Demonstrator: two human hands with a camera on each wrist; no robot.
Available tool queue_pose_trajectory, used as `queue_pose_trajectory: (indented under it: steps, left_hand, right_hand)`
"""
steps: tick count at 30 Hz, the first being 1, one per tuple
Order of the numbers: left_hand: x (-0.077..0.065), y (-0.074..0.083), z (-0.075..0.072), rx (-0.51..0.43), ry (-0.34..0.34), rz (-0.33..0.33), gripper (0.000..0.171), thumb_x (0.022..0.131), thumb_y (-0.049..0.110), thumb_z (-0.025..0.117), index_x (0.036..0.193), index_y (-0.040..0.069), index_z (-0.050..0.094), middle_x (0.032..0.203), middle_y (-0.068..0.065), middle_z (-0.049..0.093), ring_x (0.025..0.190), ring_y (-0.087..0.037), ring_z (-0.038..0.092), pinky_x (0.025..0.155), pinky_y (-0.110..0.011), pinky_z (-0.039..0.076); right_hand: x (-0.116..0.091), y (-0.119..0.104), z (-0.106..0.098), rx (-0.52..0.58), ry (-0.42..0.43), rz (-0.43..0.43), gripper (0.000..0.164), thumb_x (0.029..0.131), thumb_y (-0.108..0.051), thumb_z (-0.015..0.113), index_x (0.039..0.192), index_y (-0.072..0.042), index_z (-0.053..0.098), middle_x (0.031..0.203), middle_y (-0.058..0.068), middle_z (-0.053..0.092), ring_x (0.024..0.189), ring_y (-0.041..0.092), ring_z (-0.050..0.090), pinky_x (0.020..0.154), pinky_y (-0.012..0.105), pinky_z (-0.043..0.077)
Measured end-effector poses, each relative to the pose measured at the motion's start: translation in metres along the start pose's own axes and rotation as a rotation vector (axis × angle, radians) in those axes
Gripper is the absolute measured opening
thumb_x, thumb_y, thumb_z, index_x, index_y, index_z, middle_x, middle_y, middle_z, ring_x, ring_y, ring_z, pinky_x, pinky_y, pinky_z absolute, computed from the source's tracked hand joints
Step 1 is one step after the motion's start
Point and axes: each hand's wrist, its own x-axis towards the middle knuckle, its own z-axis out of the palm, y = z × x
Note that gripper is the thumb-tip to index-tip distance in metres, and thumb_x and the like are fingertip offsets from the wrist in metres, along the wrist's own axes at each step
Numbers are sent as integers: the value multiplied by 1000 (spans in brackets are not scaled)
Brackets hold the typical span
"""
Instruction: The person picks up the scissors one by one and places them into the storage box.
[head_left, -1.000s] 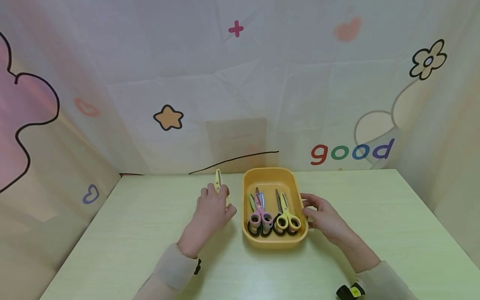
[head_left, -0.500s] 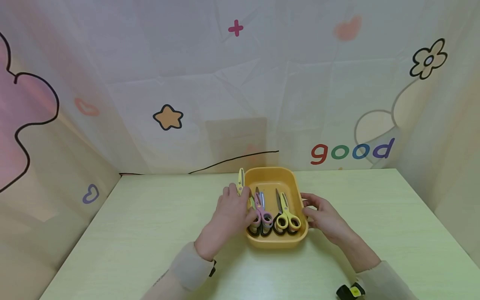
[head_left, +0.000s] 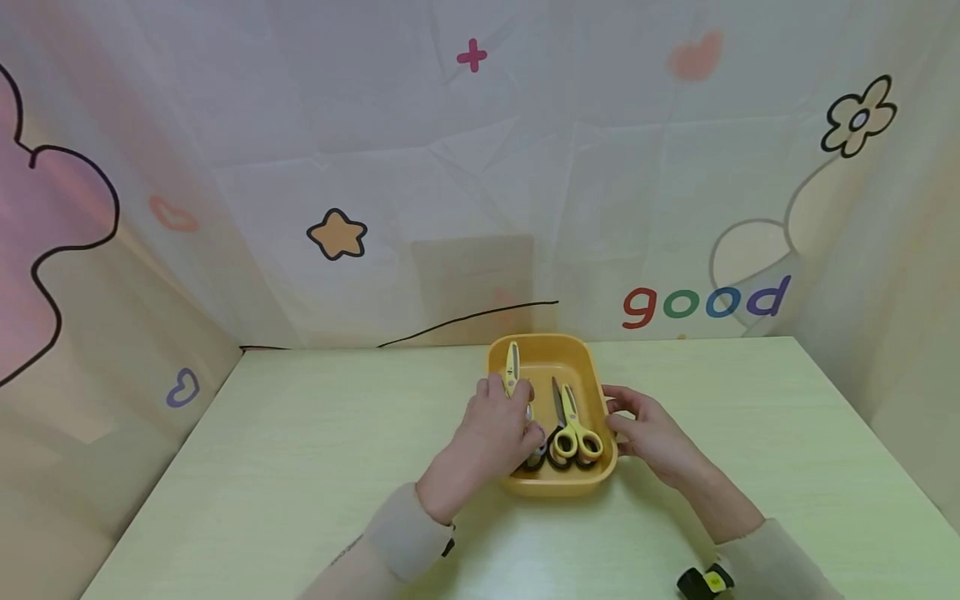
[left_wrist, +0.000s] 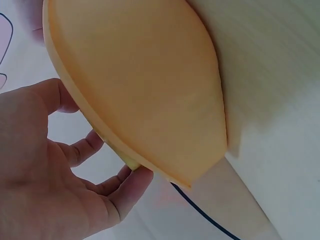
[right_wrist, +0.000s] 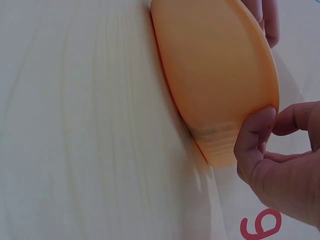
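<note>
A pair of yellow scissors is held in my left hand, blade end pointing away, over the left part of a yellow plastic bin. In the left wrist view, a bit of the yellow scissors shows between the fingers and the bin's rim. My right hand grips the bin's right rim, its thumb against the outer wall in the right wrist view. Inside, another pair of yellow scissors overlaps black-handled scissors. More scissors at the left are mostly hidden behind my left hand.
The bin stands on a pale green table, close to its back edge. Behind it hangs a printed curtain with a star and the word "good". A black strap device is on the right wrist.
My left hand has carried the yellow scissors rightward from the table beside the bin to over its left part, covering the pink scissors there. The right hand and bin have stayed put.
</note>
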Motion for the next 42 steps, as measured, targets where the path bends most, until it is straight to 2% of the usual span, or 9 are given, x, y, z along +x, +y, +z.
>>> queue_pose_trajectory:
  steps: [8,14,20,24,30,37,42]
  left_hand:
    - [1,11,3,152,32,42,34,97,29,61,121,6,57,100,-20,51,87,-27,49,68,-35,49]
    - [2,23,7,244,-39,8,42,98,34,62,128,4,55,106,-22,53,91,-28,49,74,-34,52]
    - [5,33,10,326,-96,-47,40,99,38,62,120,5,58,109,-24,56,95,-31,57,79,-36,56]
    - [5,36,10,345,-129,-68,38,100,40,62,113,4,58,104,-22,58,92,-30,58,76,-36,56]
    - [6,38,5,361,-182,-89,39,102,42,59,112,5,58,98,-20,58,86,-27,57,71,-34,55]
    - [7,39,0,365,-237,-102,40,104,43,56,120,6,59,108,-22,62,97,-32,62,84,-39,55]
    - [7,39,-2,345,-245,-108,41,104,42,54,122,6,60,113,-23,63,103,-33,62,90,-41,54]
  right_hand:
    - [0,-1,-1,-1,-7,0,58,98,-1,47,153,10,32,123,23,43,98,28,55,74,33,60]
    - [1,-1,-1,-6,-3,5,57,99,0,47,153,9,32,123,23,43,98,28,55,75,34,60]
    - [0,-1,0,-2,-11,6,58,99,-1,48,153,10,31,123,23,43,99,29,55,75,34,60]
    - [0,0,0,-1,-14,7,59,99,-1,48,154,10,30,124,23,43,99,29,55,74,34,60]
    - [1,0,0,-1,-12,8,59,99,-1,48,154,10,29,125,23,43,99,28,55,73,34,60]
    - [0,-1,1,-1,-12,6,59,98,-1,48,154,10,29,124,23,43,98,28,55,73,33,60]
    - [0,0,1,3,-10,5,59,99,-1,48,154,11,29,124,24,43,98,28,55,73,34,60]
